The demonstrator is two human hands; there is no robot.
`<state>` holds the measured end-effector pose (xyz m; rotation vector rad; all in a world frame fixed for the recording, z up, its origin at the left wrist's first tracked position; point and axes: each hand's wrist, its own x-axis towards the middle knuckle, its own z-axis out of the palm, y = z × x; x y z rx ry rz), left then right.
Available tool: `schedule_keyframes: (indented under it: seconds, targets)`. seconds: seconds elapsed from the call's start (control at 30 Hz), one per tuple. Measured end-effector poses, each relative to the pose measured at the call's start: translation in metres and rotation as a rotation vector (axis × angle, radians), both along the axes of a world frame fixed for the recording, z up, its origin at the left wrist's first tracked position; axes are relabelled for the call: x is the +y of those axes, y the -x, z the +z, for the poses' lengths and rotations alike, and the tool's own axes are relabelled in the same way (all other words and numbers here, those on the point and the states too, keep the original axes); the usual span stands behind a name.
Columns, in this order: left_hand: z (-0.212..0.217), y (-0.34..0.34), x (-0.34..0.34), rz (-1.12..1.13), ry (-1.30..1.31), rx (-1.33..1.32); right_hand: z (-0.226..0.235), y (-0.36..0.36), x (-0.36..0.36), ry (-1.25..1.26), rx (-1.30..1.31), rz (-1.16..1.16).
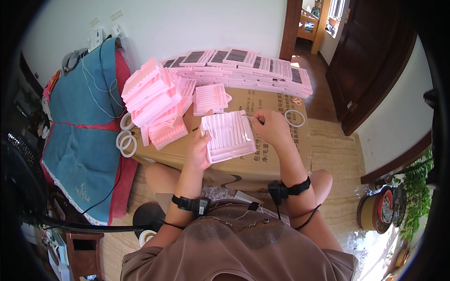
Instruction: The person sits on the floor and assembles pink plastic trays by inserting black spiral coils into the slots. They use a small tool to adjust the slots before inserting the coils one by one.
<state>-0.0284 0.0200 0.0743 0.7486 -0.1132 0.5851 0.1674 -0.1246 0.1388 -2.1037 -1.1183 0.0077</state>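
My left hand (201, 151) grips a pink ridged tray (228, 136) by its left edge, thumb on top. The tray is tilted toward me, and shiny clear plastic covers its face. Just off its upper right corner is my right hand (273, 127), closed in a pinch with the fingers curled under. A small dark spot shows at those fingertips; I cannot make out what it is. Right behind the held tray lies another pink ridged tray (210, 99) on the cardboard box. To its left rises a leaning pile of similar pink trays (153, 93).
Along the box's back edge stand stacked pink trays with dark rows (234, 58). Small scissors (296, 101) and a roll of tape (295, 118) lie on the right of the cardboard box (276, 157). More tape rolls (125, 142) sit left. A blue-covered bed (84, 154) flanks it; potted plants (415, 187) stand right.
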Motion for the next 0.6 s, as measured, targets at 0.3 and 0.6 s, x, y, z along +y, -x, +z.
schedule_keyframes:
  seconds: [0.3,0.6]
  targets:
    - [-0.005,-0.006,-0.001,0.017,0.058,0.014,-0.008,0.005,-0.006,-0.029,-0.236,-0.046]
    - [-0.014,-0.008,0.012,0.096,0.099,-0.030,-0.007,0.010,-0.029,-0.085,-0.091,0.356]
